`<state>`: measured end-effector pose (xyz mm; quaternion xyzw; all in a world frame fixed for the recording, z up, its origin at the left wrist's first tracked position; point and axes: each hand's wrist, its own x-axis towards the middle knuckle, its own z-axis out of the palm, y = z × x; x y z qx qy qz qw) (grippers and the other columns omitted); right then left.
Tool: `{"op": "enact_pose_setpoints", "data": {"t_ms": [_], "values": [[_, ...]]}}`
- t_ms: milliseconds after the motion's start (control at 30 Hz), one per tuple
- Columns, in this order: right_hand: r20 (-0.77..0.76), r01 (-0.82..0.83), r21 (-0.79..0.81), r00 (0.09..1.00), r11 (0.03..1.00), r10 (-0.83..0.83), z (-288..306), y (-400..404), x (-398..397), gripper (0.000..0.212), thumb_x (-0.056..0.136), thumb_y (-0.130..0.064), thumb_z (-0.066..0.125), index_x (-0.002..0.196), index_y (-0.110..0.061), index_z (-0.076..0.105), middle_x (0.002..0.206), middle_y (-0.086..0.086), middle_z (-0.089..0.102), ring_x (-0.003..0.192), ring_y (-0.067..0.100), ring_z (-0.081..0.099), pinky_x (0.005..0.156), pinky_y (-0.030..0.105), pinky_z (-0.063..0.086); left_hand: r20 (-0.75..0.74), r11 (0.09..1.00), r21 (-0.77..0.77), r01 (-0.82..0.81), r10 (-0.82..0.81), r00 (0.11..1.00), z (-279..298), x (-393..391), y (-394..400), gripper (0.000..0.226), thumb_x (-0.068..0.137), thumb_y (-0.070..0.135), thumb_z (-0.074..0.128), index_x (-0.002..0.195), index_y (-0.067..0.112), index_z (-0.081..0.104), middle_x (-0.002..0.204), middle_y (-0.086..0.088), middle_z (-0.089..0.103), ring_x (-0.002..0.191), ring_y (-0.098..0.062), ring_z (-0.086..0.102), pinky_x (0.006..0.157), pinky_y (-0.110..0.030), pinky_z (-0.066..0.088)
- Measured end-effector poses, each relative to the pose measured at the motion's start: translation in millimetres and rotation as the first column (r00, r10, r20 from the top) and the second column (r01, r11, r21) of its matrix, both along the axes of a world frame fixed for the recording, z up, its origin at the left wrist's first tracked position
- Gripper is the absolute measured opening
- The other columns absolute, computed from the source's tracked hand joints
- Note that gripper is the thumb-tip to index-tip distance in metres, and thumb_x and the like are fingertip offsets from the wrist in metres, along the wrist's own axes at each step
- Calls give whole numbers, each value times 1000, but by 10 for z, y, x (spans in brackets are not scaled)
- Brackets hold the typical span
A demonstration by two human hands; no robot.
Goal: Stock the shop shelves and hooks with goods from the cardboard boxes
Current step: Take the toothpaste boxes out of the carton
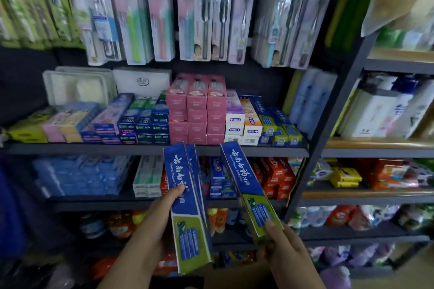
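Two blue-and-green toothpaste boxes raised upright in front of the shelves, one per hand. Left hand [152,223] curled round the left toothpaste box [185,206], thumb pressed on its blue face; what looks like a second box edge just behind it. Right hand [285,251] gripping the lower green end of the right toothpaste box [249,187], thumb on the front. Hands apart, boxes side by side, not touching, tops level with the front edge of the toothpaste shelf [94,148]. Matching blue-and-green boxes [277,124] lying stacked at that shelf's right end, beside white-and-orange ones. Pink cartons [197,110] stacked in the middle. Toothbrush packs [204,16] hanging on hooks above. Cardboard box [234,277] low between the forearms, only partly in view.
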<state>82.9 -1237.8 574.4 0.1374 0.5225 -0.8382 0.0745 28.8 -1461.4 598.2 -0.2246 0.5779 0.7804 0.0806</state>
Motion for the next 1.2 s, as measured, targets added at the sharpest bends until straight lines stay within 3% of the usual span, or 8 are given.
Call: {"op": "enact_pose_setpoints", "data": {"t_ms": [100,267,433,633,700,800,967,1200], "values": [[-45,74,-7,996,997,-75,68,-35,-73,15,87,-17,61,98,-10,67,62,9,64,43,15,50,41,25,39,-57,996,-80,-44,40,998,38,-240,-102,53,85,24,69,119,-12,50,24,5,45,22,0,45,31,-11,35],[-95,161,-19,982,987,-162,223,36,-156,54,55,-36,81,101,-9,69,67,8,65,45,10,52,40,21,43,28,987,-150,-54,59,998,135,-525,53,39,80,34,74,69,12,44,46,-12,62,21,2,43,30,-10,34],[-124,184,11,976,983,-181,305,220,-209,90,28,-54,91,104,-11,66,77,8,64,59,14,54,46,21,47,46,969,-241,49,-39,998,192,-679,319,27,101,1,33,106,-12,55,17,8,33,18,3,39,36,-9,37],[-211,216,107,959,970,-191,632,565,-668,35,77,-40,67,95,-11,60,78,6,56,61,12,50,53,23,45,16,904,-394,166,-174,985,310,-701,636,28,101,-1,31,91,-9,56,22,-2,42,19,-2,43,34,-12,39],[-201,238,118,956,964,-212,762,657,-947,26,90,-35,61,97,-10,58,73,3,63,57,9,53,52,21,45,-53,840,-460,288,-349,936,366,-700,696,31,101,-2,28,118,-21,46,59,-36,61,62,0,68,66,-8,44],[-183,282,84,947,956,-264,882,750,-1388,24,94,-30,57,81,-10,52,60,0,52,45,7,46,44,18,42,-201,774,-576,262,-445,872,448,-696,637,40,100,0,25,136,-18,21,147,-34,26,140,-33,27,103,-27,18],[-90,290,141,956,946,-280,840,843,-1969,23,95,-33,57,91,-10,54,72,6,51,50,12,43,50,25,38,-43,879,-401,259,-300,953,399,-840,839,43,101,0,20,138,-18,9,153,-28,14,142,-34,20,101,-28,15],[-41,253,252,967,934,-251,643,852,-2357,19,95,-35,55,101,-17,55,90,4,57,62,12,49,59,23,49,79,761,-543,355,-375,924,432,-913,713,41,99,-2,25,136,-19,17,151,-32,19,138,-35,26,105,-32,16]]}}
